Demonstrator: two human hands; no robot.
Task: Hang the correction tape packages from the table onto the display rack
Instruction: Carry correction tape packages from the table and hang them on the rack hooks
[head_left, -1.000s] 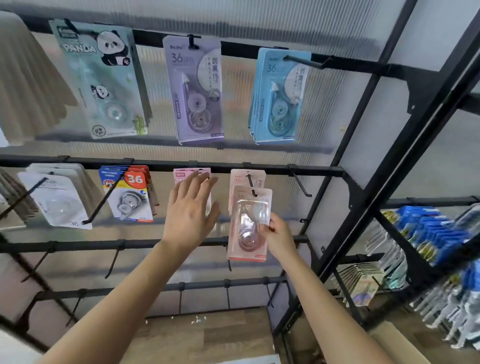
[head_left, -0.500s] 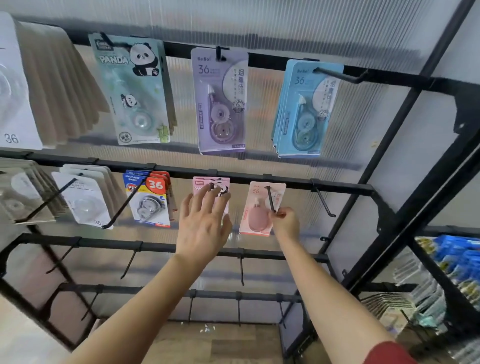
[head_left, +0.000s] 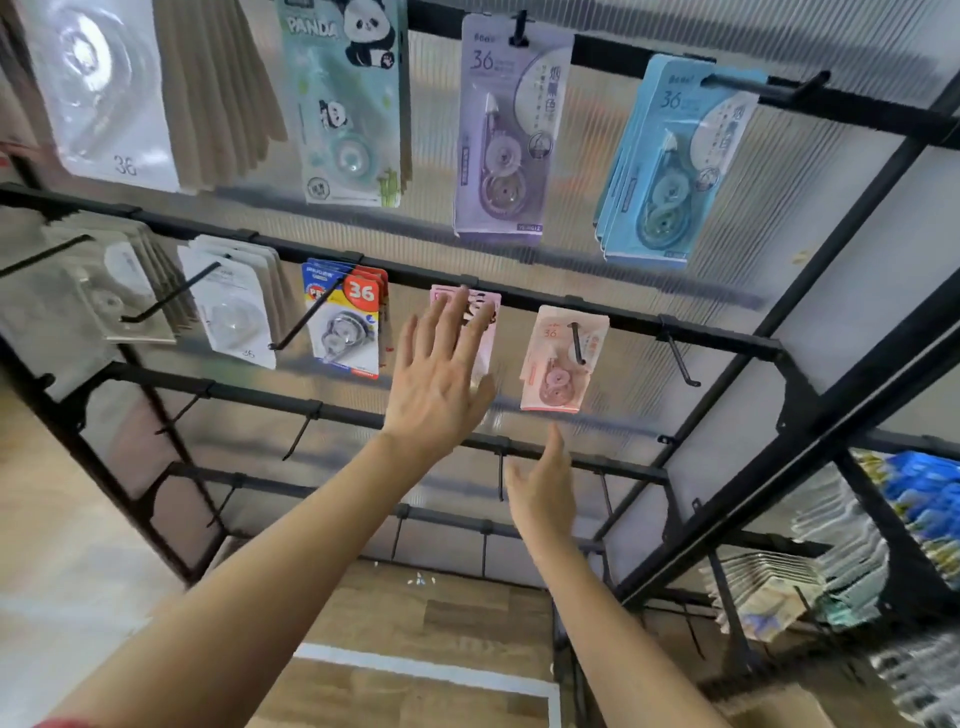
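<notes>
Counted in view: two hands, left hand (head_left: 441, 384) and right hand (head_left: 543, 488). Two pink packages (head_left: 563, 364) (head_left: 496, 301). One purple package (head_left: 501, 130). One blue stack (head_left: 660, 166), one panda stack (head_left: 348, 104), one red-and-blue stack (head_left: 345, 322). Three pale stacks (head_left: 104, 88) (head_left: 234, 312) (head_left: 104, 296). Packages per stack: not determinable. One bare hook (head_left: 680, 358) beside the pink packages.

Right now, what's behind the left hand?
A pink package hangs behind the left hand; only its top and right edge show. The hand covers the rest, so its contents and hook cannot be seen.
</notes>
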